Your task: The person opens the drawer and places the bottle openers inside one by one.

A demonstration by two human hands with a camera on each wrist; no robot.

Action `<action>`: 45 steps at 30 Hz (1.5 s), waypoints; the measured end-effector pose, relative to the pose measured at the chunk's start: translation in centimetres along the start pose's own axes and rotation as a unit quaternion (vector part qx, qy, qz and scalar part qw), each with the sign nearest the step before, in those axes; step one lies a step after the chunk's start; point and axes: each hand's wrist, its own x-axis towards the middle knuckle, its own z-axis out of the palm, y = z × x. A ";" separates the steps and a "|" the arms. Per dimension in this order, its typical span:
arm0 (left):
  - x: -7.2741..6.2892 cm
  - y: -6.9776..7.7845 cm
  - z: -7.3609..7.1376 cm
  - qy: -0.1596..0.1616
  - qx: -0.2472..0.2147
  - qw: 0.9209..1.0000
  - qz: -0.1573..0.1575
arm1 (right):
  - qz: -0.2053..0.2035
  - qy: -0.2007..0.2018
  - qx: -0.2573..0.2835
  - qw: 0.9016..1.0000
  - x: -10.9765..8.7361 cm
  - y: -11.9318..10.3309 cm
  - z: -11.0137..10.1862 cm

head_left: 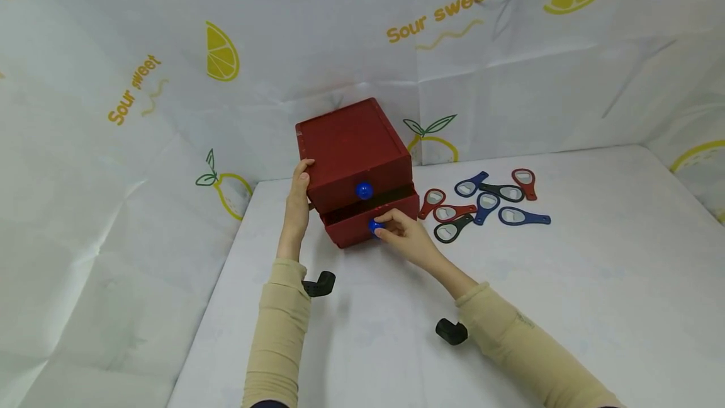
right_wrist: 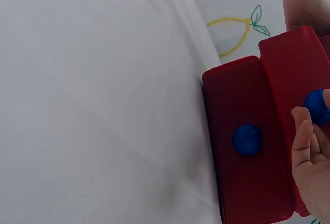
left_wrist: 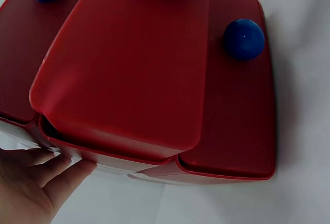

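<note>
A red drawer cabinet [head_left: 351,137] with blue round knobs stands at the back of the table. Its middle drawer [left_wrist: 124,64] is pulled partway out, while the drawers on either side of it sit closed in the wrist views. My right hand [head_left: 409,241] pinches that drawer's blue knob [right_wrist: 316,106] between thumb and fingers. Against the cabinet's left side rests my left hand [head_left: 297,203], its fingers fairly straight along the wall and near the top edge. The drawer's inside shows only as a dark gap in the head view.
Several bottle openers [head_left: 487,203] in red, blue and black lie on the white table [head_left: 595,307] right of the cabinet. A white sheet [head_left: 334,36] printed with lemons hangs close behind. Black wrist-worn pieces [head_left: 451,331] stick out beside both sleeves.
</note>
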 end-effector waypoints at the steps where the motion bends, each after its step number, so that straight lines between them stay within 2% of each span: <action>1: 0.0 0.0 0.0 0.001 0.002 1.000 -0.001 | 0.001 -0.001 -0.004 1.000 -0.2 0.0 0.0; 8: -0.2 0.2 -0.2 0.006 0.003 1.000 -0.013 | -0.001 -0.020 -0.021 1.000 -1.6 -0.4 0.0; 13: -0.1 0.3 -0.1 0.000 -0.007 1.000 -0.006 | 0.005 -0.027 -0.041 0.999 -2.6 -1.0 -0.4; 30: 0.0 0.1 -0.1 -0.002 0.003 1.000 -0.006 | 0.011 -0.061 -0.071 0.996 -5.2 -1.6 -1.2; 36: 0.0 0.1 -0.1 -0.002 0.001 1.000 -0.002 | -0.008 -0.088 -0.071 0.994 -6.1 -1.9 -1.5; 45: 0.0 0.0 0.0 0.000 -0.001 1.000 -0.004 | -0.020 -0.096 -0.074 0.992 -6.8 -2.1 -2.0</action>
